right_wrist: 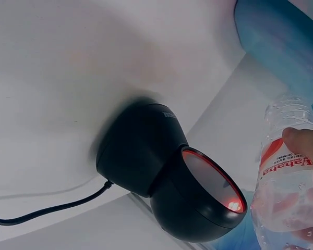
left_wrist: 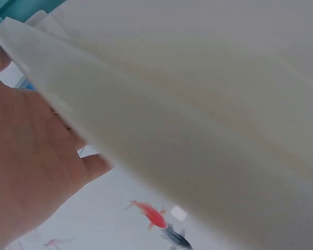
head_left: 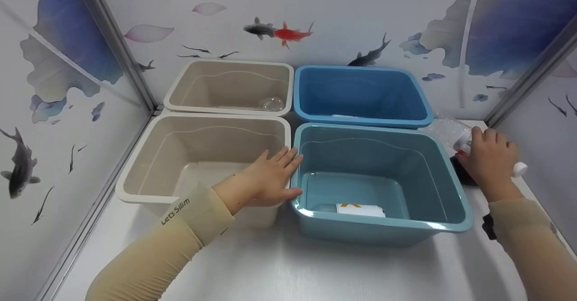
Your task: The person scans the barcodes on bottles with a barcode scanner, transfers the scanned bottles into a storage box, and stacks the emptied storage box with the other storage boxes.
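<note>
My right hand (head_left: 493, 157) grips a clear plastic water bottle (right_wrist: 284, 182) with a red and white label. The bottle lies tilted in the head view, and a white cap (head_left: 520, 169) shows past the hand. Beside it stands a black scanner (right_wrist: 141, 148) with a red-lit round window facing the bottle; in the head view the hand partly hides it. My left hand (head_left: 268, 179) has its fingers spread, resting at the adjoining rims of the front beige bin (head_left: 148, 197) and the teal bin (head_left: 383, 224).
A white-labelled item (head_left: 360, 210) with an orange mark lies in the teal bin. Behind are a second beige bin (head_left: 230, 63) holding a clear plastic item (head_left: 272, 104), and a blue bin (head_left: 360, 91) with something white inside. A black cable (right_wrist: 52, 208) runs from the scanner. Printed walls enclose the table.
</note>
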`<state>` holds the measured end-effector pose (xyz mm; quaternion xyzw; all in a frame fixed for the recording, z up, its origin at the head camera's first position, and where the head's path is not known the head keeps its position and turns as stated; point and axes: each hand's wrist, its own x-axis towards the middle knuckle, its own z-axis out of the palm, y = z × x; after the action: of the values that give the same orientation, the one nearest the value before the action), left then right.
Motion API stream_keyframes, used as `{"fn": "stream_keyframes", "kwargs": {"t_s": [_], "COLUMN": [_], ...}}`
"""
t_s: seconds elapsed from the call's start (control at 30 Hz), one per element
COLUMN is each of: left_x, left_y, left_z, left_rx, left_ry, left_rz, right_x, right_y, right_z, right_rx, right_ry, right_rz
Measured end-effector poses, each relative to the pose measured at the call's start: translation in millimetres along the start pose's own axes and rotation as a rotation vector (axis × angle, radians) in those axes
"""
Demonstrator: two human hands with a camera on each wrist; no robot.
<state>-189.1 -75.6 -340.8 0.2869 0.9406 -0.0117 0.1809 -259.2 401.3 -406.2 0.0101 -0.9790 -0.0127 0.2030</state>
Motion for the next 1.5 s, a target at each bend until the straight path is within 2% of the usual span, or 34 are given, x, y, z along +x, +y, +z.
{"fn": "stream_keyframes", "kwargs": {"t_s": [0.13, 0.2, 0.33, 0.43, 0.63, 0.83, 1.03, 1.5], "left_x": [0.0, 0.2, 0.7, 0.8, 1.9, 2.2, 1.9, 0.4], "left_y": [0.2, 0.3, 0.8, 1.1, 0.7, 0.1, -0.1, 0.8], "left_z": [0.0, -0.1, 0.3, 0.5, 1.1, 1.2, 1.2, 0.0], "left_rx": [0.001, 0.006, 0.017, 0.015, 0.011, 0.017, 0.009, 0.015], "left_ry": [0.003, 0.001, -0.001, -0.002, -0.009, -0.006, 0.002, 0.005], "left_rz": [0.0, -0.001, -0.007, -0.012, -0.017, -0.016, -0.006, -0.007], "right_x": [-1.2, -2.6, -4.8, -5.4, -5.8, -6.4, -5.7, -4.8], "right_y": [0.1, 0.2, 0.4, 0.1, -0.8, 0.9, 3.7, 6.3], "right_z": [3.6, 5.9, 10.1, 12.3, 15.4, 17.4, 20.3, 28.3], "right_rx": [-0.008, -0.014, -0.033, -0.039, -0.032, -0.07, -0.102, -0.125], "right_ry": [-0.015, 0.004, 0.108, 0.144, 0.107, 0.073, 0.082, 0.043], "right_rz": [-0.001, -0.013, -0.066, -0.083, -0.088, -0.11, -0.144, -0.199]}}
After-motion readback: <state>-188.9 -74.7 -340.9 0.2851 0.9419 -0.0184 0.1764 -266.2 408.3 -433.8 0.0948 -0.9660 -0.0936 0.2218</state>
